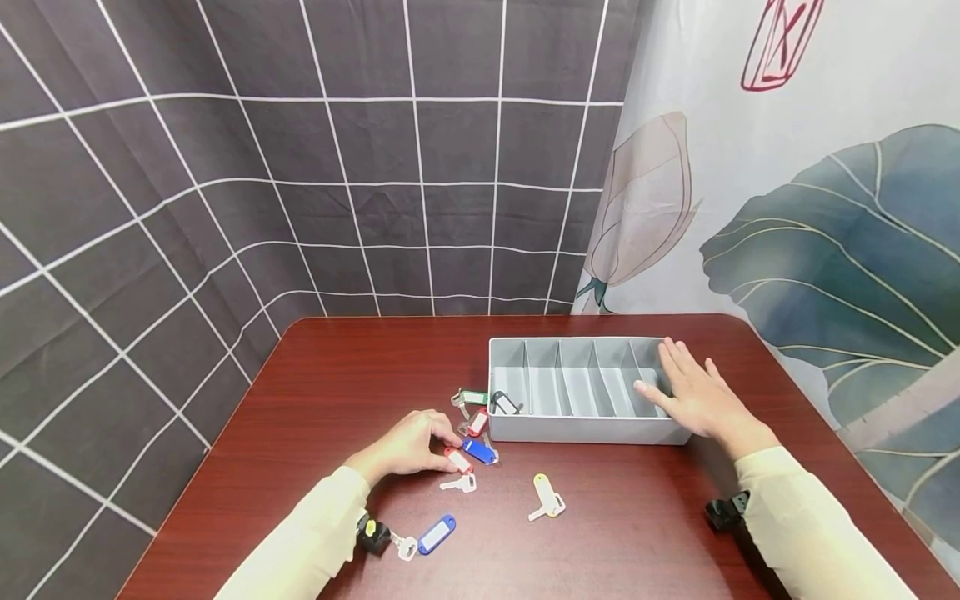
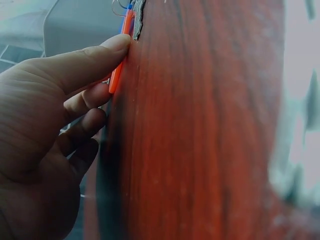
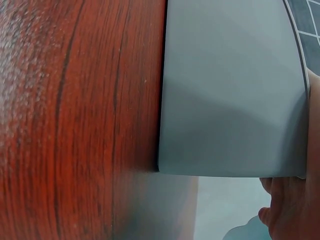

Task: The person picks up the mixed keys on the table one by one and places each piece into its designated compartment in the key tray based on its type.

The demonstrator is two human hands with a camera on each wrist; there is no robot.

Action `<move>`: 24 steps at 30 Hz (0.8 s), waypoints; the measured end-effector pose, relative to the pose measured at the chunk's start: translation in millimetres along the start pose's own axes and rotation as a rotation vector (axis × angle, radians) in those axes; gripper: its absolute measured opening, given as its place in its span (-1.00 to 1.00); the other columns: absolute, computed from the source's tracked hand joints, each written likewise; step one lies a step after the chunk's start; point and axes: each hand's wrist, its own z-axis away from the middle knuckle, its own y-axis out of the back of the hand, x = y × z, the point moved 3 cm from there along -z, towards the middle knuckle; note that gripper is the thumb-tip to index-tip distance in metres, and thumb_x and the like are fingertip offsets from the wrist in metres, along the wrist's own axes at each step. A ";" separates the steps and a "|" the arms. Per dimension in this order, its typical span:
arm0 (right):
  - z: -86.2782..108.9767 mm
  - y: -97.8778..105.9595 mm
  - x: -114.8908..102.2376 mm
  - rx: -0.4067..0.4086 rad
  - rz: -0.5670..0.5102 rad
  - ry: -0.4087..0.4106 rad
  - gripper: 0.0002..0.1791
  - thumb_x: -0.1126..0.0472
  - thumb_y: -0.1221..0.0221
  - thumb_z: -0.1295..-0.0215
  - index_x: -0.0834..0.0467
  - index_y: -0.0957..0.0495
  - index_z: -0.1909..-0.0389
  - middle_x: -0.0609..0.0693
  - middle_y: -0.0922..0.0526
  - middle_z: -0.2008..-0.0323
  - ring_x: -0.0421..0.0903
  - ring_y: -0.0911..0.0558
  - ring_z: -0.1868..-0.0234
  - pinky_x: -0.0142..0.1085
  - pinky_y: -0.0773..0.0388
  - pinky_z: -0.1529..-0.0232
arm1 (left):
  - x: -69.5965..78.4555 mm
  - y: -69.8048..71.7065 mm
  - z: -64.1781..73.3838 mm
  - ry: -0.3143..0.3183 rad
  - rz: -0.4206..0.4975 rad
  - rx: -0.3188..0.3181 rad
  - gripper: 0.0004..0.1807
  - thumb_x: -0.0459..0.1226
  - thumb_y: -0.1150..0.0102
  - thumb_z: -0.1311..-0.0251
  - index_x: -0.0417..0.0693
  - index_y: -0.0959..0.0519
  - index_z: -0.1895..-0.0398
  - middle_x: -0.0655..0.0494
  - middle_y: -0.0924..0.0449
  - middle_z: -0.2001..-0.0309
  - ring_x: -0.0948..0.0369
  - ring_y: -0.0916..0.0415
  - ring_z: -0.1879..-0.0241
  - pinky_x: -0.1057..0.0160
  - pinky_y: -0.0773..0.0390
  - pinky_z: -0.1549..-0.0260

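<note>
My left hand point(image 1: 411, 443) pinches a red key tag point(image 1: 460, 460) between thumb and fingers; its key point(image 1: 459, 483) lies on the table. In the left wrist view the red tag point(image 2: 119, 67) stands edge-on at the thumb tip. A blue key tag point(image 1: 480, 452) lies just right of the fingers, with another red tag point(image 1: 477, 422) and a green tag point(image 1: 474, 397) behind it. My right hand point(image 1: 701, 396) rests with fairly straight fingers over the right end of a grey divided tray point(image 1: 585, 430). A black key tag point(image 1: 505, 404) sits in the leftmost compartment.
A yellow key tag point(image 1: 543, 485) with its key lies in front of the tray. Nearer to me, a second blue key tag point(image 1: 437, 534) lies by the left wrist camera point(image 1: 372, 535). Curtains point(image 1: 450, 142) hang behind the brown table point(image 1: 375, 358).
</note>
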 end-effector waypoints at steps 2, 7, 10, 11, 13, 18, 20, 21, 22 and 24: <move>0.0 0.2 -0.2 -0.001 0.003 0.000 0.08 -0.42 0.15 -0.32 0.36 0.19 -0.47 0.29 0.25 -0.49 0.23 0.23 -0.48 0.33 0.33 -0.29 | -0.3 -0.2 -0.2 -0.003 -0.006 -0.007 -0.74 -0.07 -0.51 0.11 0.12 -0.76 0.31 0.39 -0.57 0.37 0.38 -0.43 0.29 0.37 -0.44 0.26; -0.5 -0.5 -0.3 -0.002 0.000 -0.001 0.08 -0.42 0.16 -0.32 0.36 0.21 -0.47 0.29 0.27 -0.49 0.23 0.24 -0.48 0.32 0.34 -0.29 | -0.8 -0.2 -0.8 0.001 -0.024 -0.052 -0.83 -0.05 -0.48 0.06 0.18 -0.73 0.40 0.44 -0.52 0.41 0.41 -0.41 0.30 0.38 -0.43 0.25; -0.2 -0.7 -0.4 -0.003 -0.005 -0.004 0.08 -0.42 0.16 -0.32 0.36 0.22 -0.47 0.29 0.28 -0.49 0.23 0.25 -0.48 0.32 0.35 -0.29 | -0.3 0.9 -1.1 0.025 -0.018 -0.079 -0.84 -0.06 -0.48 0.06 0.20 -0.68 0.45 0.44 -0.49 0.43 0.41 -0.39 0.32 0.37 -0.42 0.26; -0.1 -0.8 -0.3 -0.002 -0.007 -0.005 0.08 -0.42 0.16 -0.32 0.36 0.22 -0.47 0.29 0.28 -0.49 0.23 0.25 -0.48 0.32 0.35 -0.29 | -0.1 1.4 -1.3 0.035 -0.013 -0.086 -0.84 -0.06 -0.48 0.06 0.21 -0.65 0.47 0.44 -0.48 0.44 0.41 -0.39 0.33 0.37 -0.42 0.27; 0.0 -1.3 0.1 -0.003 -0.009 -0.006 0.08 -0.42 0.16 -0.32 0.36 0.22 -0.47 0.29 0.28 -0.49 0.23 0.25 -0.48 0.32 0.34 -0.29 | 0.2 1.9 -1.3 0.052 -0.006 -0.096 -0.81 -0.05 -0.48 0.06 0.23 -0.61 0.53 0.43 -0.46 0.48 0.41 -0.37 0.37 0.37 -0.41 0.30; -0.2 -2.2 1.4 -0.003 -0.015 -0.008 0.09 -0.42 0.16 -0.32 0.35 0.22 -0.48 0.29 0.28 -0.49 0.24 0.24 -0.48 0.32 0.32 -0.29 | -0.2 0.8 -0.6 0.024 0.004 -0.084 -0.78 -0.01 -0.46 0.05 0.26 -0.59 0.62 0.44 -0.45 0.54 0.43 -0.37 0.44 0.41 -0.40 0.39; -0.2 -2.2 1.6 0.000 -0.020 -0.008 0.09 -0.43 0.16 -0.31 0.35 0.22 -0.48 0.29 0.28 -0.49 0.24 0.24 -0.48 0.32 0.32 -0.30 | -0.5 0.0 0.2 -0.004 0.009 -0.068 -0.81 -0.02 -0.46 0.04 0.25 -0.63 0.61 0.47 -0.46 0.55 0.44 -0.37 0.45 0.43 -0.39 0.41; -0.3 -2.2 1.5 0.002 -0.024 -0.007 0.09 -0.43 0.15 -0.31 0.36 0.21 -0.47 0.29 0.28 -0.49 0.24 0.23 -0.48 0.32 0.32 -0.29 | -1.2 -0.4 0.7 -0.014 0.013 -0.061 -0.83 -0.03 -0.46 0.03 0.25 -0.65 0.59 0.49 -0.46 0.55 0.45 -0.37 0.45 0.44 -0.38 0.41; -0.4 -2.4 1.8 0.003 -0.024 -0.007 0.09 -0.43 0.15 -0.31 0.35 0.22 -0.48 0.29 0.28 -0.49 0.24 0.24 -0.48 0.32 0.32 -0.29 | -1.6 -0.6 1.3 -0.024 0.014 -0.053 -0.85 -0.04 -0.46 0.03 0.24 -0.67 0.58 0.51 -0.45 0.55 0.45 -0.37 0.45 0.44 -0.38 0.41; -0.7 -2.8 2.4 0.004 -0.027 -0.006 0.09 -0.43 0.15 -0.31 0.35 0.22 -0.48 0.29 0.28 -0.49 0.25 0.24 -0.48 0.33 0.32 -0.29 | -2.6 -0.7 2.3 -0.035 0.017 -0.039 -0.89 -0.05 -0.46 0.03 0.24 -0.70 0.56 0.54 -0.46 0.55 0.47 -0.38 0.46 0.46 -0.37 0.42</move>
